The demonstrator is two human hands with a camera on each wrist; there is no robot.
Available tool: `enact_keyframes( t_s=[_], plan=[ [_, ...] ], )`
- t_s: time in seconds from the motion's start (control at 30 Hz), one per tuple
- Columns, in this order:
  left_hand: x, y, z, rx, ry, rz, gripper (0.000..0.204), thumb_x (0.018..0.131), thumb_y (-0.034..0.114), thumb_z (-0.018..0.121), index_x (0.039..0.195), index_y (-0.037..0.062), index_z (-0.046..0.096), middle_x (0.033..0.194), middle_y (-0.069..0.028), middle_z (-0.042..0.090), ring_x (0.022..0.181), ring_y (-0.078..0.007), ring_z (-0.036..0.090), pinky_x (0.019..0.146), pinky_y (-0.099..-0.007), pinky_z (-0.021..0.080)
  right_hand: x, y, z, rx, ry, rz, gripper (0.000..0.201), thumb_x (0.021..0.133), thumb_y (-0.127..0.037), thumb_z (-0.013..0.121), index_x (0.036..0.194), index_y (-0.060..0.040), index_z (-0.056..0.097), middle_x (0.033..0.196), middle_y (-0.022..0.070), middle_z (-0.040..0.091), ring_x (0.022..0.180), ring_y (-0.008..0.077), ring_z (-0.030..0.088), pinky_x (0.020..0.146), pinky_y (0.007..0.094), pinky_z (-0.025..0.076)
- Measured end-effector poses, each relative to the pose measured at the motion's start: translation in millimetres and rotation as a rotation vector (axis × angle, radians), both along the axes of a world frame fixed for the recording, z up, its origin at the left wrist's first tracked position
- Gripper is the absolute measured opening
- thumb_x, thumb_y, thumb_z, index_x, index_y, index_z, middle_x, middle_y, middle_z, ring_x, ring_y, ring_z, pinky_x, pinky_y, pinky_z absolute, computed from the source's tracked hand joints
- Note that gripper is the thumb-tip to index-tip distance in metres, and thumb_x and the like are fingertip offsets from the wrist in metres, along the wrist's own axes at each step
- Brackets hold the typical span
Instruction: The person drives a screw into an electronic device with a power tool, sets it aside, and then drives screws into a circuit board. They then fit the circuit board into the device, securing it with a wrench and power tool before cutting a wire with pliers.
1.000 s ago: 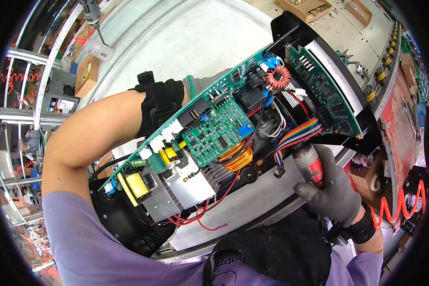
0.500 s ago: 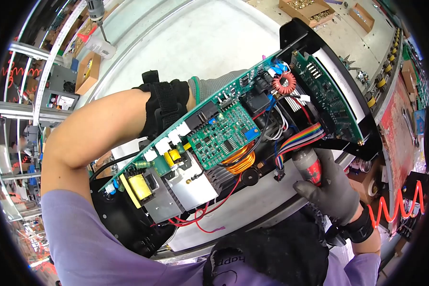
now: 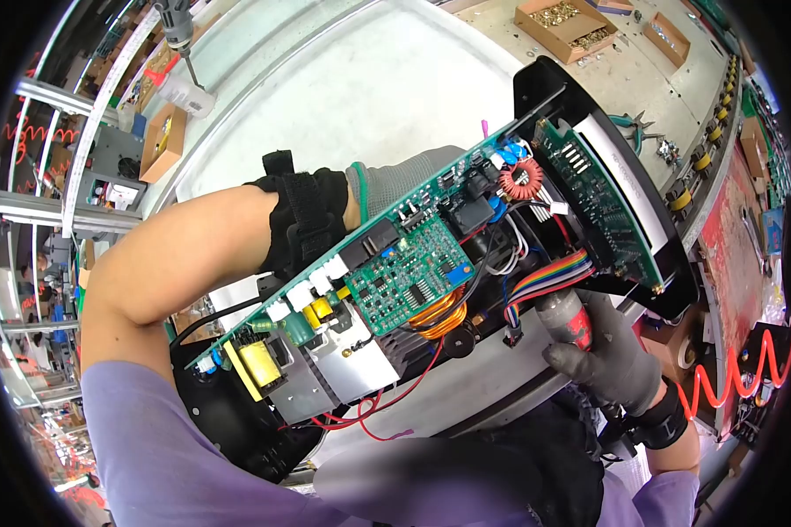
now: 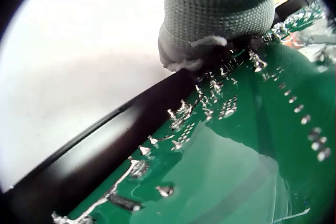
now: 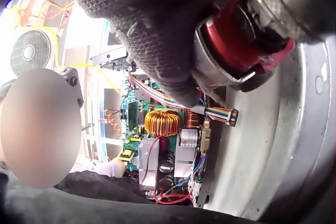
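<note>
An electronics unit with a green circuit board point(image 3: 413, 281) and a black end panel point(image 3: 545, 83) is held tilted over the work surface. My gloved left hand point(image 3: 404, 180) reaches behind the board; in the left wrist view the glove point(image 4: 218, 19) is against the board's underside edge, beside a black strip point(image 4: 105, 140), fingertips hidden. My right hand point(image 3: 620, 356), in a grey glove, grips a red and grey cylindrical tool point(image 3: 573, 321) near the rainbow ribbon cable point(image 3: 545, 277). In the right wrist view the tool's red collar point(image 5: 231, 45) shows beside the glove point(image 5: 152, 29).
Boxes of small metal parts point(image 3: 567, 31) and pliers point(image 3: 637, 127) lie at the back right. A white bottle point(image 3: 185, 92) and a hanging screwdriver point(image 3: 176, 26) are at the upper left. A red coiled hose point(image 3: 738, 386) hangs at the right.
The unit's black end panel has shifted slightly down in the head view, and more of my left glove shows behind the board. My right hand keeps its grip on the tool.
</note>
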State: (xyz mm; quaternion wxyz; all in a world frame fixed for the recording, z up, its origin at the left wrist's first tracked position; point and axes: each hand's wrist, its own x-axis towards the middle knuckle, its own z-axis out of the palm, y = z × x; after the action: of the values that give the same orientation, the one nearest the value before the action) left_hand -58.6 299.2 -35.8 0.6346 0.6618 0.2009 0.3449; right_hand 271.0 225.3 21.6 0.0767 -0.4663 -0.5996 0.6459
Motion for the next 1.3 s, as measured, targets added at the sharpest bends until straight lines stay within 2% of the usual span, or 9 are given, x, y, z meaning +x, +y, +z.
enact_keyframes(
  t_s=[0.23, 0.3, 0.43, 0.57, 0.67, 1.03, 1.17, 1.23, 1.3],
  plan=[
    [-3, 6, -3, 0.087, -0.002, -0.036, 0.024, 0.091, 0.014, 0.058, 0.111, 0.0004, 0.063, 0.098, -0.0069, 0.068, 0.076, -0.0199, 0.062, 0.073, -0.0333, 0.054, 1, 6, -6, 0.101, 0.035, 0.071, 0.068, 0.081, -0.025, 0.078, 0.132, 0.0048, 0.044, 0.105, 0.0091, 0.060, 0.095, 0.0136, 0.058, 0.083, 0.0314, 0.050],
    [0, 8, -5, 0.111, -0.004, -0.043, 0.024, 0.091, 0.013, 0.058, 0.111, 0.0005, 0.063, 0.098, -0.0069, 0.067, 0.076, -0.0200, 0.062, 0.073, -0.0334, 0.054, -3, 7, 2, 0.095, -0.014, 0.077, 0.055, 0.080, -0.017, 0.078, 0.127, -0.0007, 0.054, 0.116, 0.0157, 0.060, 0.104, 0.0253, 0.060, 0.089, 0.0363, 0.049],
    [-11, -3, -6, 0.150, 0.002, -0.058, 0.024, 0.091, 0.013, 0.058, 0.111, 0.0007, 0.063, 0.098, -0.0070, 0.067, 0.076, -0.0201, 0.063, 0.073, -0.0335, 0.054, -3, 8, -3, 0.107, 0.057, 0.050, 0.066, 0.079, -0.022, 0.079, 0.130, 0.0035, 0.047, 0.107, 0.0094, 0.061, 0.095, 0.0150, 0.059, 0.083, 0.0325, 0.050],
    [-18, 1, -8, 0.196, 0.009, -0.063, 0.024, 0.091, 0.013, 0.058, 0.111, 0.0009, 0.063, 0.098, -0.0071, 0.067, 0.076, -0.0202, 0.063, 0.073, -0.0336, 0.054, -8, 13, 10, 0.064, 0.000, 0.044, 0.066, 0.079, -0.023, 0.079, 0.130, 0.0031, 0.047, 0.104, 0.0090, 0.060, 0.094, 0.0148, 0.058, 0.083, 0.0327, 0.050],
    [-15, 3, -10, 0.231, 0.017, -0.062, 0.024, 0.091, 0.013, 0.058, 0.111, 0.0010, 0.063, 0.098, -0.0071, 0.067, 0.076, -0.0203, 0.063, 0.073, -0.0337, 0.054, -9, 14, 13, -0.071, 0.014, 0.031, 0.056, 0.081, -0.013, 0.077, 0.129, 0.0003, 0.052, 0.116, 0.0099, 0.059, 0.104, 0.0159, 0.056, 0.090, 0.0316, 0.047],
    [-7, 14, -14, 0.370, 0.049, -0.038, 0.024, 0.090, 0.012, 0.058, 0.111, 0.0015, 0.063, 0.098, -0.0074, 0.067, 0.076, -0.0206, 0.063, 0.072, -0.0340, 0.054, -2, 13, 10, -0.035, -0.161, 0.046, 0.074, 0.078, -0.036, 0.082, 0.130, 0.0020, 0.047, 0.102, 0.0105, 0.063, 0.095, 0.0151, 0.059, 0.085, 0.0309, 0.049],
    [-2, 30, 8, 0.429, 0.069, -0.013, 0.024, 0.090, 0.012, 0.057, 0.111, 0.0017, 0.063, 0.098, -0.0074, 0.067, 0.076, -0.0207, 0.063, 0.072, -0.0341, 0.054, 5, 11, -1, 0.092, -0.007, 0.091, 0.071, 0.078, -0.040, 0.081, 0.127, 0.0014, 0.048, 0.099, 0.0123, 0.064, 0.093, 0.0172, 0.061, 0.083, 0.0322, 0.050],
    [-3, 37, 99, 0.768, 1.202, -0.069, 0.041, 0.091, 0.032, 0.058, 0.110, -0.0038, 0.063, 0.105, -0.0146, 0.065, 0.096, -0.0255, 0.062, 0.083, -0.0382, 0.052, 7, 12, -8, 0.135, 0.060, 0.099, 0.065, 0.080, -0.040, 0.078, 0.123, 0.0001, 0.049, 0.095, 0.0134, 0.064, 0.089, 0.0198, 0.063, 0.079, 0.0334, 0.051],
    [-2, 12, 164, 0.177, 1.227, 0.254, 0.048, 0.095, 0.041, 0.051, 0.103, -0.0038, 0.067, 0.098, -0.0139, 0.067, 0.093, -0.0208, 0.062, 0.081, -0.0335, 0.050, 5, 12, -9, 0.190, 0.011, 0.100, 0.063, 0.081, -0.039, 0.077, 0.121, -0.0005, 0.049, 0.093, 0.0135, 0.064, 0.087, 0.0206, 0.064, 0.077, 0.0337, 0.051]
  ],
)
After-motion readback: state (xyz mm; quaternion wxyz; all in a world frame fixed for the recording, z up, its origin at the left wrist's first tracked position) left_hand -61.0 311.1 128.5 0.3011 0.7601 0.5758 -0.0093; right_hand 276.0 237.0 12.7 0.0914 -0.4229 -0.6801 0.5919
